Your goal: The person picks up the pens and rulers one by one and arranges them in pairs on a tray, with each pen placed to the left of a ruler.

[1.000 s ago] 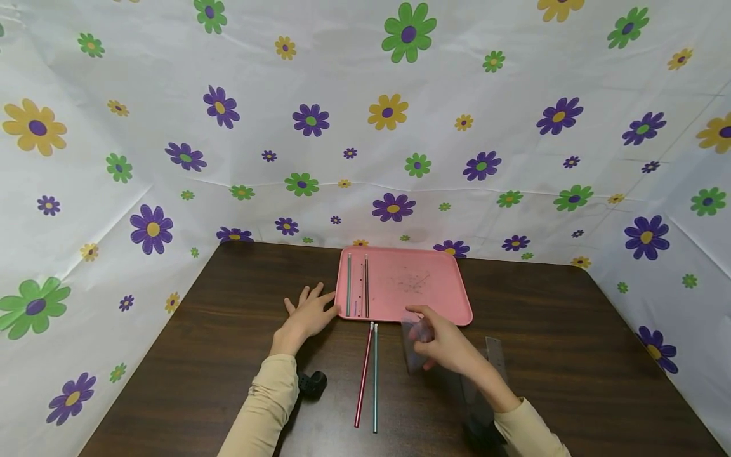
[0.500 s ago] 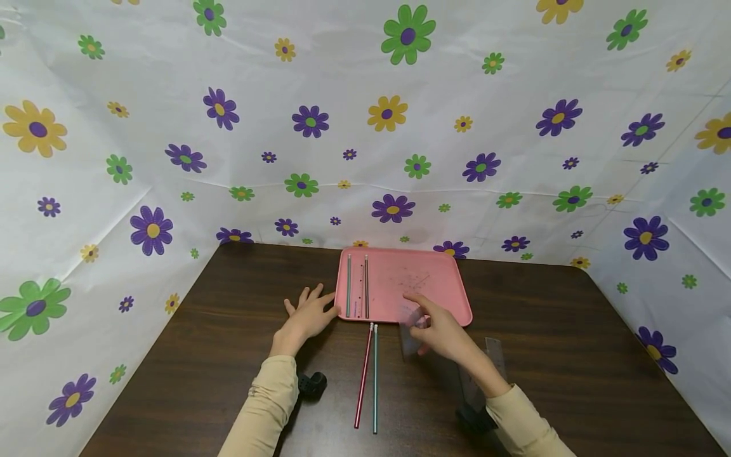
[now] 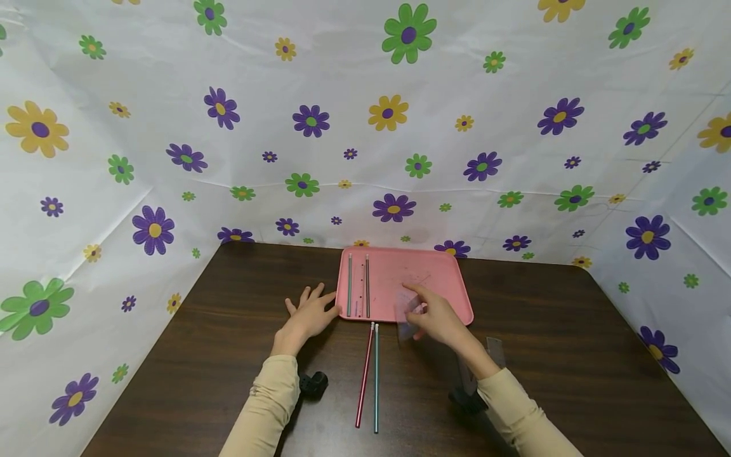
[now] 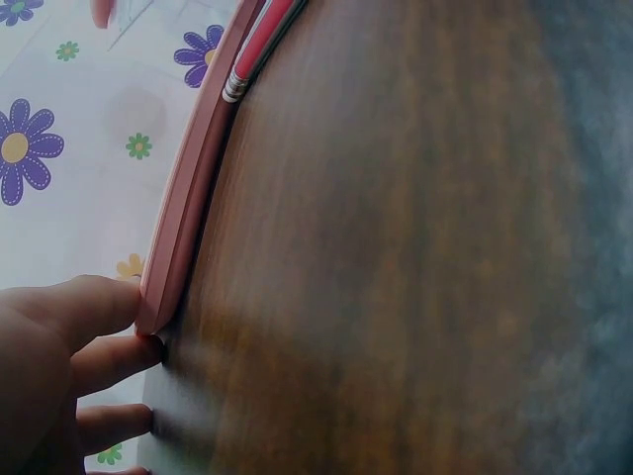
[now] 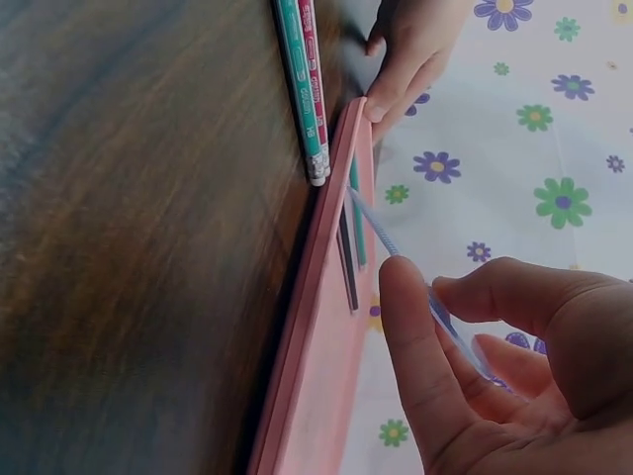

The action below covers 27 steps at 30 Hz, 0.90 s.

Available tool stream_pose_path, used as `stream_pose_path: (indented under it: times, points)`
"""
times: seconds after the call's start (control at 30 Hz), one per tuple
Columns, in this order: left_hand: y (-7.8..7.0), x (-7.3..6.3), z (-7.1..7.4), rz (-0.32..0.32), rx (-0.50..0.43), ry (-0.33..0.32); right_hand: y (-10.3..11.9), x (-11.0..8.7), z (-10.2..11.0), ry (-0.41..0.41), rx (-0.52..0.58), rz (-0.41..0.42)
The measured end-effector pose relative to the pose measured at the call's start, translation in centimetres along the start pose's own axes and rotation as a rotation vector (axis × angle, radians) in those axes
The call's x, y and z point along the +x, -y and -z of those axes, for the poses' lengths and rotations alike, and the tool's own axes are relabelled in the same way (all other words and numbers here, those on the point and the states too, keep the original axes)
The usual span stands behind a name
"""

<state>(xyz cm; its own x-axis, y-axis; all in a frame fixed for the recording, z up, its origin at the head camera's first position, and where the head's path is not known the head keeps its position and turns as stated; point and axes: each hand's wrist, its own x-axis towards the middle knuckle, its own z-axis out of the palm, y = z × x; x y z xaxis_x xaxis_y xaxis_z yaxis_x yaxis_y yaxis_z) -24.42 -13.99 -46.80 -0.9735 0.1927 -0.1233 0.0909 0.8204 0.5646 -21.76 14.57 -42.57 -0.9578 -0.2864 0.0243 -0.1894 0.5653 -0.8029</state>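
My right hand (image 3: 436, 318) pinches a clear, purple-tinted plastic set square (image 5: 445, 315) between thumb and fingers. It is held over the near edge of the pink tray (image 3: 440, 273) and appears nearly edge-on in the right wrist view. My left hand (image 3: 308, 317), fingers spread, touches the tray's near left corner with the thumb. Inside the tray, along its left side, lie a green pencil (image 3: 349, 285), a clear ruler (image 3: 360, 292) and a black pencil (image 3: 368, 285). A red pencil (image 3: 365, 374) and a teal pencil (image 3: 376, 381) lie on the table before it.
A clear ruler-like strip (image 3: 495, 351) lies on the dark wooden table (image 3: 571, 355), partly behind my right forearm. Black wrist devices (image 3: 313, 385) sit at both wrists. A flowered white cloth (image 3: 365, 82) hangs behind the table and along its sides.
My right hand has moved forward and slightly left with the set square, which now overlaps more of the tray. My left hand, the tray and the pencils have stayed put.
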Motion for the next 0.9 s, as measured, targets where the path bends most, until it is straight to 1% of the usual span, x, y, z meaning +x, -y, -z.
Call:
stream_pose_path:
  times: [0.3, 0.5, 0.73, 0.9]
  points:
    - [-0.1, 0.0, 0.1, 0.003, 0.005, 0.007, 0.3, 1.1, 0.0, -0.031, 0.043, 0.009]
    - [-0.2, 0.0, 0.2, 0.003, 0.006, 0.008, 0.3, 1.9, 0.0, -0.051, 0.058, -0.017]
    - [-0.2, -0.1, 0.3, 0.006, 0.002, 0.008, 0.0, 3.0, -0.4, -0.087, 0.049, -0.047]
    - [-0.2, -0.1, 0.2, 0.006, -0.004, 0.008, -0.1, 3.6, -0.7, -0.088, 0.078, -0.069]
